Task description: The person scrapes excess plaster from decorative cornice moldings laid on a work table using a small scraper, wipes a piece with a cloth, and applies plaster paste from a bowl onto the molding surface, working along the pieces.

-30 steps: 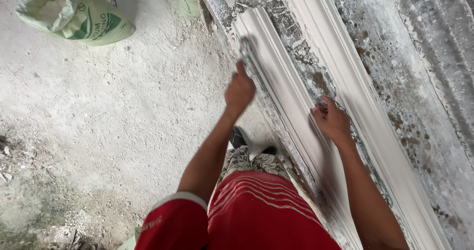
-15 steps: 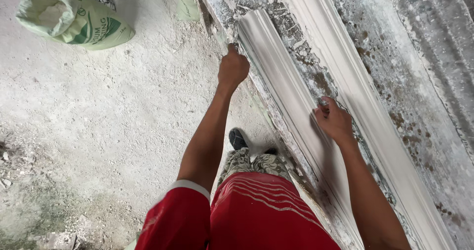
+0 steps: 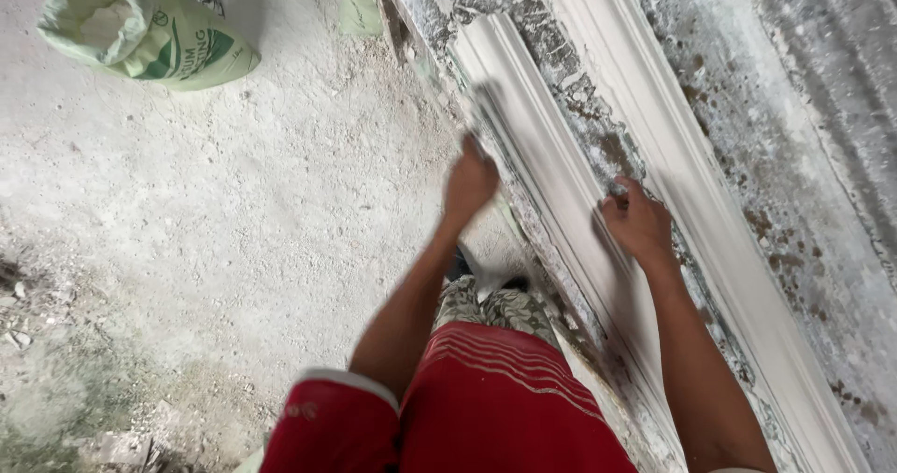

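Head view, steeply downward, close

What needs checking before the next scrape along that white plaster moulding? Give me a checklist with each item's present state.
1. Left hand grips the scraping tool: ok, fingers closed round its handle, though the blade is motion-blurred.
2. Blade lies on the near plaster moulding: cannot tell, blur hides the contact.
3. Right hand braces the work: ok, it rests on the moulding's edge, apart from the tool.
4. What the right hand pinches: cannot tell, only a small grey bit shows at the fingertips.
5. Far moulding out of the stroke path: ok, it lies parallel, beyond the right hand.
6. Green sack clear of the arms: ok, far off on the dusty floor.
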Demonstrator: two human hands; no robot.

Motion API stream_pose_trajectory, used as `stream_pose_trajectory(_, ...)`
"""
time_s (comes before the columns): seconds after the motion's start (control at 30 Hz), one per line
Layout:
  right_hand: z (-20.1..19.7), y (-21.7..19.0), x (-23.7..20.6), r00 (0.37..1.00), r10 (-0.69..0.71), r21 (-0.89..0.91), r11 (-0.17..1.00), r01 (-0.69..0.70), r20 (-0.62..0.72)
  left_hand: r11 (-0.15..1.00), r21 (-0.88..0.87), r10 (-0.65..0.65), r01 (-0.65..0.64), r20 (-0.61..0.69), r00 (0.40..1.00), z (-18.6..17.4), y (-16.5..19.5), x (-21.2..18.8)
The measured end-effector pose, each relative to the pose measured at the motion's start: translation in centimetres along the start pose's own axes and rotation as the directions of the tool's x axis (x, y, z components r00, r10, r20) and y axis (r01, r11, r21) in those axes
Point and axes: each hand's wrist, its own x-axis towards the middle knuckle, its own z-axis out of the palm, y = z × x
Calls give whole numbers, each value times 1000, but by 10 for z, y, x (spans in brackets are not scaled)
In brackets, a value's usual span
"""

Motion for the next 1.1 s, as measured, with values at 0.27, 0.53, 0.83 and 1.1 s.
stream_pose_trajectory(0.27,-3,3,-2,1000,-6,7,1000,6,9,990,-131,-73,56,-126,989,-19,9,54)
stream_pose_trajectory(0.53,4,40,-45,953,-88,422,882,210,-289,993,-116,-45,21,-208,977,-69,6,20)
stream_pose_trajectory(0.83,39,84,-139,895,90,576,792,202,-437,956,-209,-216,205,-33,976,-29,-36,-88)
stream_pose_trajectory(1.1,85,61,-198,894,114,714,649,263,-432,927,-344,-160,149,-2,987,-54,-54,-88)
